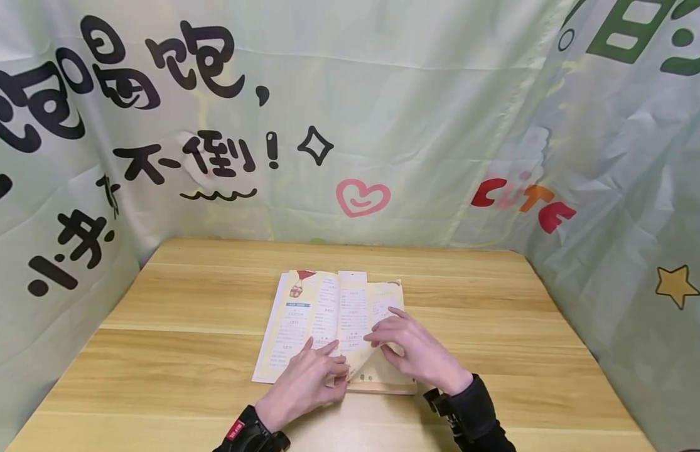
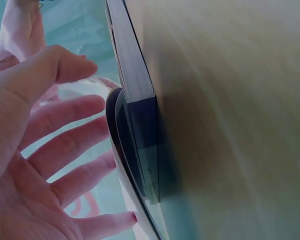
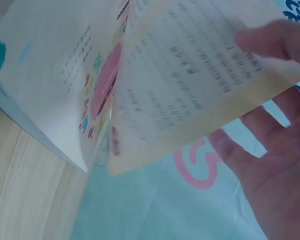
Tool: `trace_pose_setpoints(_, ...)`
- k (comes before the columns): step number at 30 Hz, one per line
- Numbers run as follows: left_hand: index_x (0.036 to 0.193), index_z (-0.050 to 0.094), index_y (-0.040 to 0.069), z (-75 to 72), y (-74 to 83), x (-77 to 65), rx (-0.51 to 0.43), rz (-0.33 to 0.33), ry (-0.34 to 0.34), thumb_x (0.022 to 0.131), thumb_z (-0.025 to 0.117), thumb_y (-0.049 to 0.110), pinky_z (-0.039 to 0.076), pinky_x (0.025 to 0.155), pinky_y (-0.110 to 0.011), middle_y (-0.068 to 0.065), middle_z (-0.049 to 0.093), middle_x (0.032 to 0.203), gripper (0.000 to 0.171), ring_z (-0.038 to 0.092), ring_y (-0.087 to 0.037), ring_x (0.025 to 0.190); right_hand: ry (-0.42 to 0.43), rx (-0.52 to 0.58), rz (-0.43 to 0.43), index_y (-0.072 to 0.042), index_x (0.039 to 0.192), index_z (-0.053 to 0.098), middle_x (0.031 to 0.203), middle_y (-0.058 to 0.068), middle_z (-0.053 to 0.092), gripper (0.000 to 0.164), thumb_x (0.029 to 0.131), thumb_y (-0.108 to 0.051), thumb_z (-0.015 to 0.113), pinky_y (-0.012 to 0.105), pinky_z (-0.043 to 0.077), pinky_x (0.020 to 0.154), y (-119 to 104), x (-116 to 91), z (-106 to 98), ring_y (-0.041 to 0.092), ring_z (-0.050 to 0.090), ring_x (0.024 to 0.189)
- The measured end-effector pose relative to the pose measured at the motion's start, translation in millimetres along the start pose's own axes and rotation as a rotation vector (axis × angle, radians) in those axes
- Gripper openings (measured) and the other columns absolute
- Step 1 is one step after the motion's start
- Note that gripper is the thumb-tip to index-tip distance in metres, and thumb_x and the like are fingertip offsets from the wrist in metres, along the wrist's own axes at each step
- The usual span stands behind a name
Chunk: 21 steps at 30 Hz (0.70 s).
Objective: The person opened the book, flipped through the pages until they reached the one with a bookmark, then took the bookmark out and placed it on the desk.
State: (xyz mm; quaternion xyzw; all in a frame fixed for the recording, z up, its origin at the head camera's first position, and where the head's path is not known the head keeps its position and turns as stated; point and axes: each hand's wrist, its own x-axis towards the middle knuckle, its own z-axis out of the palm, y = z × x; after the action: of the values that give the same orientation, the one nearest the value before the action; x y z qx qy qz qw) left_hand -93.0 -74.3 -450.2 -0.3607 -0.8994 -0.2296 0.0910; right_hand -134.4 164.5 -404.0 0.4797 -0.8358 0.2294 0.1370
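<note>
An open book (image 1: 293,320) with printed columns and small pictures lies on the wooden table. My left hand (image 1: 309,378) rests on its lower left part near the spine, fingers spread; the left wrist view shows those fingers (image 2: 72,145) against the book's cover side. At the right half, my right hand (image 1: 420,351) pinches the edge of a page (image 3: 185,75), which stands lifted and curved away from the pages beneath. In the right wrist view the thumb (image 3: 270,42) is on the printed face and the other fingers are behind the sheet.
The wooden table (image 1: 186,314) extends around the book on all sides. Behind and beside it hangs a pale green cloth (image 1: 417,125) printed with characters, a heart and a star. Each wrist wears a black band (image 1: 468,414).
</note>
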Motion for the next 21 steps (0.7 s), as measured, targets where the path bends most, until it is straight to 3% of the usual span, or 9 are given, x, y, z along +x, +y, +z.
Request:
trace_pose_setpoints(6,0.088,0.077,0.018,1.1,1.8,-1.2,0.015,-0.041,-0.002,0.080,0.072,0.032,0.033,0.099,-0.070,-0.004,0.072,0.108,0.016,0.054,-0.031,0.118,0.148,-0.022,-0.071,-0.007,0.097,0.074,0.095,0.001,0.070,0.033,0.069,0.010,0.068,0.055,0.042,0.100,1.1,1.9,1.4,0.020,0.061,0.100)
trace_pose_setpoints(9,0.079,0.071,0.021,2.2,2.6,-0.1,-0.003,-0.067,0.029,0.081,0.071,0.030,0.034,0.098,-0.070,0.005,0.073,0.087,0.010,0.056,-0.031,0.117,0.218,-0.011,-0.116,-0.006,0.097,0.073,0.095,0.003,0.071,0.035,0.067,0.012,0.068,0.055,0.043,0.098,1.5,4.6,4.0,0.023,0.060,0.100)
trace_pose_setpoints(13,0.076,0.064,0.020,3.9,3.2,2.1,-0.071,-0.112,0.070,0.082,0.069,0.023,0.034,0.098,-0.071,0.013,0.061,0.060,0.008,0.056,-0.032,0.116,0.334,-0.035,-0.164,-0.004,0.098,0.073,0.094,0.005,0.070,0.037,0.065,0.012,0.069,0.054,0.046,0.093,0.8,10.8,9.9,0.029,0.059,0.101)
trace_pose_setpoints(15,0.085,0.071,0.016,4.2,3.2,2.5,-0.104,-0.140,0.085,0.082,0.068,0.021,0.033,0.099,-0.070,0.008,0.068,0.066,0.006,0.056,-0.031,0.116,0.387,-0.053,-0.172,-0.003,0.100,0.073,0.096,0.006,0.070,0.039,0.064,0.011,0.070,0.054,0.047,0.091,-0.2,13.6,13.5,0.032,0.059,0.102)
trace_pose_setpoints(17,0.098,0.075,0.010,3.9,3.2,2.8,-0.135,-0.163,0.093,0.083,0.067,0.019,0.033,0.100,-0.069,0.000,0.074,0.077,0.019,0.056,-0.031,0.116,0.413,-0.069,-0.154,-0.002,0.103,0.071,0.100,0.007,0.070,0.040,0.065,0.009,0.071,0.052,0.047,0.092,-1.2,15.6,17.5,0.033,0.057,0.106)
trace_pose_setpoints(19,0.106,0.074,0.006,3.8,3.0,3.0,-0.167,-0.177,0.105,0.084,0.066,0.018,0.032,0.101,-0.069,-0.005,0.075,0.087,0.026,0.056,-0.031,0.116,0.406,-0.083,-0.116,0.000,0.112,0.068,0.111,0.012,0.068,0.045,0.067,0.007,0.072,0.053,0.045,0.095,-2.5,17.0,20.9,0.035,0.054,0.112)
trace_pose_setpoints(21,0.105,0.074,0.004,3.8,3.0,3.2,-0.195,-0.184,0.121,0.085,0.066,0.015,0.031,0.100,-0.070,-0.006,0.075,0.092,0.024,0.056,-0.031,0.116,0.370,-0.094,-0.060,0.003,0.123,0.062,0.124,0.016,0.062,0.053,0.070,0.004,0.071,0.053,0.041,0.102,-4.0,17.6,23.9,0.037,0.048,0.120)
